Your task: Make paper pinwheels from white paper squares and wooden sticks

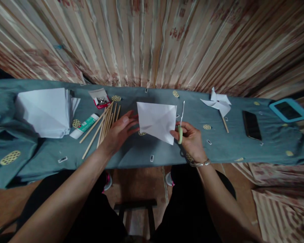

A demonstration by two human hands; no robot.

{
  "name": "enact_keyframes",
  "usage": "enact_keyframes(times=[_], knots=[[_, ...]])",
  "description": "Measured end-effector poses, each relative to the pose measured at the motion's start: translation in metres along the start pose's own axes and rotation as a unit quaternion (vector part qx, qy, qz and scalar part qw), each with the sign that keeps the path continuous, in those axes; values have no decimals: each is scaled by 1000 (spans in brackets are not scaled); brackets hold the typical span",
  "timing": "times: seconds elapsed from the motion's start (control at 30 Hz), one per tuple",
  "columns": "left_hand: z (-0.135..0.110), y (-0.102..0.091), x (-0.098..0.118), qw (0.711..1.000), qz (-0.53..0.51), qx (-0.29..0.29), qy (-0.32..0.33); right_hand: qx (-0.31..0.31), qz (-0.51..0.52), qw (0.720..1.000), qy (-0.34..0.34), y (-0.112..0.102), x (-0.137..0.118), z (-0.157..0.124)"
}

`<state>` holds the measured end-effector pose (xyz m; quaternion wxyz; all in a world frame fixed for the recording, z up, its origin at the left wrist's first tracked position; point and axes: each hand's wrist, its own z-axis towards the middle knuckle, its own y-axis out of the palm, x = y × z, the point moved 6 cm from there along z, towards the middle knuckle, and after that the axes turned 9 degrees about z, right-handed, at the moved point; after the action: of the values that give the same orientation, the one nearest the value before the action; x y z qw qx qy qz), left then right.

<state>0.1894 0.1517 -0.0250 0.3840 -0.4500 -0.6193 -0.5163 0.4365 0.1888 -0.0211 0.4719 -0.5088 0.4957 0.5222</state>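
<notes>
A white sheet of paper [157,119] is raised a little above the cloth in front of me, tilted, its lower right corner between the thumb and fingers of my right hand [192,140]. That same hand also grips a pair of scissors [180,133] with pale green handles, the blades pointing away from me. To the left of the sheet is my left hand [121,126], fingers stretched and apart, the tips close to the paper's left edge. Whether they touch it, I cannot tell. Several wooden sticks [101,128] lie partly behind my left hand and forearm.
Left on the cloth-covered table [136,158] are a stack of paper [44,111], a glue tube [84,125] and an opened box of small metal pieces [100,99]. A paper pinwheel [218,103], a phone [252,125] and a blue-framed device [288,110] lie right. Curtains [152,44] hang behind.
</notes>
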Motion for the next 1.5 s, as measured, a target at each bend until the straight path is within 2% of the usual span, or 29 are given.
enact_keyframes(times=[0.17,0.23,0.3,0.47,0.57,0.83,0.93,1.03,1.17,1.3,1.5], knots=[[-11,29,-15,996,49,-73,2,38,32,999,10,19,6,-1],[-14,39,-24,996,47,-78,-19,33,31,999,9,29,7,-4],[-14,43,-30,998,31,-51,-33,23,30,999,13,37,8,-7],[-7,30,-37,998,-8,64,-27,0,58,997,56,51,12,-10],[-4,20,-34,994,2,107,-6,-22,59,995,75,56,14,-13],[2,-3,3,975,55,187,102,-186,49,977,97,77,9,-46],[7,-14,11,969,53,204,128,-248,43,961,116,83,10,-61],[12,-20,16,968,53,201,144,-277,22,949,148,86,17,-71],[14,-23,20,963,53,209,160,-281,16,941,187,88,25,-79],[13,-18,18,965,47,195,168,-278,33,938,207,92,28,-80],[10,-10,10,970,64,201,122,-274,53,936,216,95,24,-77]])
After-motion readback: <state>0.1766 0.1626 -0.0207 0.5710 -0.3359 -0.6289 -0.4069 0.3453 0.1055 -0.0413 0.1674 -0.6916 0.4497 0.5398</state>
